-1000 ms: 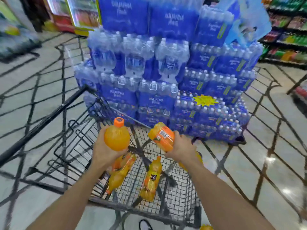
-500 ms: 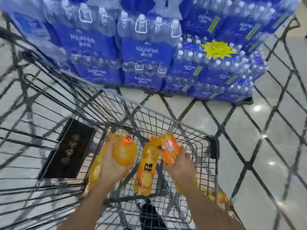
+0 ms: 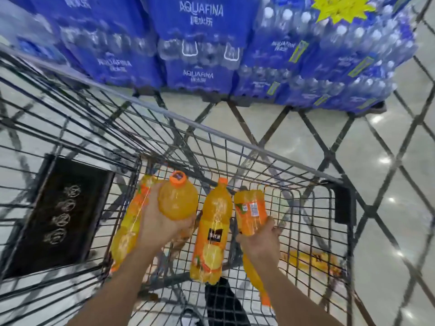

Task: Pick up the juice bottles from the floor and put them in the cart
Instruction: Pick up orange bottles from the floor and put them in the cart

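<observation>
Hands held one juice bottle each, low inside the cart (image 3: 235, 140): left hand (image 3: 157, 225) at nine o'clock, right hand (image 3: 260, 243) at three, ready to drop them beside the lying bottle (image 3: 211, 234).

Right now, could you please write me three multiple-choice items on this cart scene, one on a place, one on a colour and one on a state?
1. Where does the juice bottle with the black label patch lie?
A. on the water packs
B. on the cart's wire bottom, between the two hands
C. on the black mat

2. What colour is the cap on the bottle in the left hand?
A. orange
B. blue
C. white

3. What is the right hand doing?
A. hanging empty
B. gripping the cart rim
C. gripping a juice bottle

Answers: 1 B, it rests on the cart mesh; 2 A, the cap is orange; 3 C, fingers wrap the labelled bottle.
</observation>
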The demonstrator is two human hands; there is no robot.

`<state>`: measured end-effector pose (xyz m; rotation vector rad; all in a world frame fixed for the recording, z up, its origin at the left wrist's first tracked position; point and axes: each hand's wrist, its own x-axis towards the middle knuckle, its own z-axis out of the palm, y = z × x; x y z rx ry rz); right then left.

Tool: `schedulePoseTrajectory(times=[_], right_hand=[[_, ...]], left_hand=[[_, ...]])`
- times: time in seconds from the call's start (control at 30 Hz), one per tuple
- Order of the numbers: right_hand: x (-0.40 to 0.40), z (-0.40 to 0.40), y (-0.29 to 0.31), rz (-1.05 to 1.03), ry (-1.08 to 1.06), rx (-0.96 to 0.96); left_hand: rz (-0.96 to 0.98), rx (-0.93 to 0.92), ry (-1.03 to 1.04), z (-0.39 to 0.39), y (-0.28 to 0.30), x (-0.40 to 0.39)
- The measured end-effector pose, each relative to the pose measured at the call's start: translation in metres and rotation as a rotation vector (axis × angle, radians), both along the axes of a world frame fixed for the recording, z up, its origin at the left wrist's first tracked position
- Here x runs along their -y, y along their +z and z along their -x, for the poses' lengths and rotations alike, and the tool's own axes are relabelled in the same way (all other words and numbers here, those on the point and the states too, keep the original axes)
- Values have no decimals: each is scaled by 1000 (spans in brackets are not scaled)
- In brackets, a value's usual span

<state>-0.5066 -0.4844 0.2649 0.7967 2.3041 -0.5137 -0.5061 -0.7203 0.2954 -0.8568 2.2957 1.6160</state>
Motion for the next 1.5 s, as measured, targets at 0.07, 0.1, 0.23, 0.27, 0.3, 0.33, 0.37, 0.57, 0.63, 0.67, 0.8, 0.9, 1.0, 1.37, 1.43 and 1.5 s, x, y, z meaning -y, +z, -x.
schedulePoseTrajectory(times=[0.07,0.1,0.23,0.27,0.3,0.33,0.37,0.57,0.63,0.67,0.8,0.9,1.0,1.37,1.43,1.5], right_hand=[[2,-2,-5,18,-3,8],[1,-3,-7,26,-9,7],[1,-5,-10,35,-26,-16],[1,-5,-11,36,-27,-20],[2,-5,-12,37,-30,-25],[2,-5,-14,39,-31,-33],[1,-6,-16,39,-31,-43],[1,-5,-28,34,-58,-38],[0,-3,-26,40,-48,-34],[0,-2,-24,47,-41,-24],[-4,6,-5,66,-15,1],[-7,21,31,90,44,-92],[-16,39,85,71,116,-246],[-127,11,367,-140,107,-825],[-163,-21,412,-221,75,-901],[-202,-56,454,-311,18,-971]], left_hand=[[76,87,-59,15,-1,17],[128,164,-111,22,-1,24],[268,449,-367,29,-12,34],[285,492,-416,27,-18,31],[295,520,-435,23,-25,27],[315,535,-427,19,-33,23],[346,537,-411,17,-40,19],[594,534,-448,7,-65,-6],[589,521,-435,3,-66,-9],[562,517,-426,1,-65,-9],[494,465,-444,-2,-45,-9],[503,406,-446,8,-6,-13],[553,266,-441,29,55,-21],[634,-508,-616,71,339,-125],[631,-665,-680,61,383,-163],[608,-811,-745,47,424,-208]])
